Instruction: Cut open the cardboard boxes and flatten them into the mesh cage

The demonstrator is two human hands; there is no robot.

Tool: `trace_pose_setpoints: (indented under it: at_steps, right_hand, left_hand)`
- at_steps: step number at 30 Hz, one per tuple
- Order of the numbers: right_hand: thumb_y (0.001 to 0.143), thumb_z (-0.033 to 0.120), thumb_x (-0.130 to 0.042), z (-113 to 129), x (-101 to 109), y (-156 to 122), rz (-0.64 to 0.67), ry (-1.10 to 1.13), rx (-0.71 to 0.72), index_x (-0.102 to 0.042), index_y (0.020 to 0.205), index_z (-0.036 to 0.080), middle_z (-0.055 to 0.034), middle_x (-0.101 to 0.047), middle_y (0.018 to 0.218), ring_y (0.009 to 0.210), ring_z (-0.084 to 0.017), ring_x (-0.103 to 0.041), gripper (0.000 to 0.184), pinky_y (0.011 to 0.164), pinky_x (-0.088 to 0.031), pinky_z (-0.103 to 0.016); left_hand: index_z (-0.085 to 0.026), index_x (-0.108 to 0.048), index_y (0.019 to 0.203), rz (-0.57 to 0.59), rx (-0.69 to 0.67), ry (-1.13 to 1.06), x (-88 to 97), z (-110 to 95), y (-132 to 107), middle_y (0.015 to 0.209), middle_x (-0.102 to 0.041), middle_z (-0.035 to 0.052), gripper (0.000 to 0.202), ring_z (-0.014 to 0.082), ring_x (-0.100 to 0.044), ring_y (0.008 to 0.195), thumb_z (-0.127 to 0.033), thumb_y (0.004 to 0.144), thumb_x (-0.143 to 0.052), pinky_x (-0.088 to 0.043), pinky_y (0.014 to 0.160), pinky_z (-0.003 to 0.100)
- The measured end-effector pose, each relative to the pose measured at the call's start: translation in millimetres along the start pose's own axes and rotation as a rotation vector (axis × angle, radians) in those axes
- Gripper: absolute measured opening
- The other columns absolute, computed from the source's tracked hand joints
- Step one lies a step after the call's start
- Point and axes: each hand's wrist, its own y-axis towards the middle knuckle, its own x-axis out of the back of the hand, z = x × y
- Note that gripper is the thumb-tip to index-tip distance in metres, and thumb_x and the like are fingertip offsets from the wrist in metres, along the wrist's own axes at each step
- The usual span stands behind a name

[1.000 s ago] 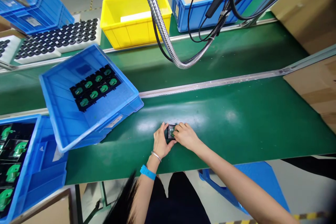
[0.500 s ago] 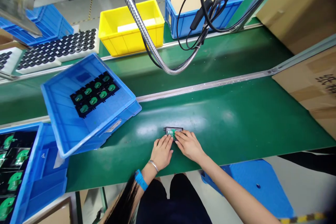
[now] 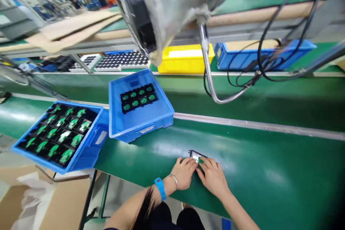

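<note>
On the green worktop lies a small black plastic housing (image 3: 193, 154) with a green circuit board (image 3: 199, 160) and a pale shiny area inside it. My left hand (image 3: 184, 173), fingers bent and close together, has its fingertips at the near left edge of the part. From the right, my right hand (image 3: 214, 176) reaches onto the board with curled fingers. Both hands grip the part between them, and they cover much of its near side. A blue band and a silver bracelet are on my left wrist.
A blue bin (image 3: 140, 124) with several black-and-green parts stands left of my hands. Farther left, another blue bin (image 3: 91, 154) is full of similar parts. A flexible metal conduit (image 3: 210, 75) and black cables hang ahead. Behind stands a yellow bin (image 3: 183, 65).
The view has swung left and up, bringing the far room and the whole left bin into sight. My hands stay at the housing, with little change in their grip.
</note>
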Motion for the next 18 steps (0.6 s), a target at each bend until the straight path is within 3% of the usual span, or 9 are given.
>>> trace_pose_setpoints:
  at_steps: [3, 5, 8, 10, 12, 14, 16, 18]
  right_hand:
    - [0.073, 0.034, -0.061, -17, -12, 8, 0.017, 0.042, 0.017, -0.054, 0.129, 0.019, -0.0147, -0.048, 0.14, 0.125, -0.034, -0.045, 0.058, 0.098, -0.039, -0.049]
    - [0.069, 0.03, -0.06, -31, -21, 12, 0.044, 0.074, 0.032, -0.044, 0.137, 0.023, -0.0146, -0.048, 0.14, 0.125, -0.035, -0.046, 0.07, 0.097, -0.039, -0.05]
    - [0.07, 0.03, -0.057, -44, -17, 15, 0.067, 0.119, 0.053, -0.037, 0.139, 0.03, -0.0129, -0.059, 0.125, 0.114, -0.035, -0.054, 0.072, 0.092, -0.041, -0.052]
    - [0.071, 0.036, -0.059, -36, 5, 22, 0.033, 0.152, 0.053, -0.031, 0.141, 0.031, -0.0123, -0.062, 0.116, 0.106, -0.034, -0.058, 0.076, 0.087, -0.044, -0.052]
    - [0.073, 0.044, -0.058, -7, 41, 39, -0.038, 0.189, 0.067, -0.024, 0.143, 0.03, -0.0124, -0.061, 0.114, 0.104, -0.033, -0.059, 0.079, 0.086, -0.047, -0.049]
    - [0.076, 0.051, -0.057, 40, 81, 73, -0.117, 0.217, 0.116, -0.021, 0.145, 0.027, -0.0137, -0.056, 0.123, 0.111, -0.032, -0.055, 0.081, 0.09, -0.047, -0.046]
    - [0.076, 0.057, -0.056, 97, 109, 128, -0.168, 0.196, 0.166, -0.02, 0.146, 0.022, -0.0163, -0.053, 0.127, 0.116, -0.033, -0.052, 0.087, 0.094, -0.045, -0.046]
    - [0.076, 0.059, -0.055, 153, 113, 194, -0.138, 0.105, 0.175, -0.023, 0.145, 0.013, -0.0205, -0.051, 0.129, 0.119, -0.036, -0.05, 0.089, 0.095, -0.044, -0.047]
  left_hand:
    - [-0.018, -0.039, 0.138, -0.095, 0.038, -0.088, 5.2, 2, -1, 0.14, -0.049, 0.0085, 0.065, 0.0264, -0.041, 0.127, -0.02, 0.075, -0.053, -0.036, 0.103, 0.045]
    - [-0.019, -0.044, 0.133, -0.206, 0.124, -0.146, 13.0, 5, -12, 0.137, -0.051, 0.0083, 0.065, 0.0256, -0.044, 0.125, -0.014, 0.069, -0.053, -0.038, 0.104, 0.044]
    - [-0.02, -0.051, 0.124, -0.444, 0.369, -0.175, 29.0, 10, -48, 0.133, -0.052, 0.0107, 0.055, 0.0257, -0.047, 0.121, -0.009, 0.07, -0.05, -0.041, 0.102, 0.048]
    - [-0.021, -0.053, 0.12, -0.615, 0.535, -0.172, 42.2, 14, -83, 0.131, -0.052, 0.0122, 0.046, 0.0256, -0.049, 0.121, -0.01, 0.076, -0.048, -0.043, 0.101, 0.05]
    - [-0.023, -0.056, 0.117, -0.761, 0.671, -0.169, 58.8, 17, -119, 0.129, -0.053, 0.0123, 0.037, 0.0255, -0.05, 0.12, -0.014, 0.082, -0.048, -0.046, 0.1, 0.05]
    - [-0.024, -0.059, 0.113, -0.894, 0.777, -0.157, 80.9, 22, -152, 0.125, -0.054, 0.0118, 0.03, 0.0259, -0.053, 0.118, -0.018, 0.086, -0.048, -0.049, 0.097, 0.05]
    - [-0.024, -0.061, 0.11, -1.012, 0.823, -0.133, 109.3, 30, -181, 0.123, -0.054, 0.0112, 0.026, 0.0259, -0.054, 0.115, -0.021, 0.088, -0.049, -0.051, 0.095, 0.049]
    - [-0.024, -0.061, 0.109, -1.108, 0.795, -0.085, 143.0, 45, -208, 0.121, -0.055, 0.0104, 0.024, 0.0245, -0.055, 0.114, -0.021, 0.088, -0.05, -0.052, 0.093, 0.046]
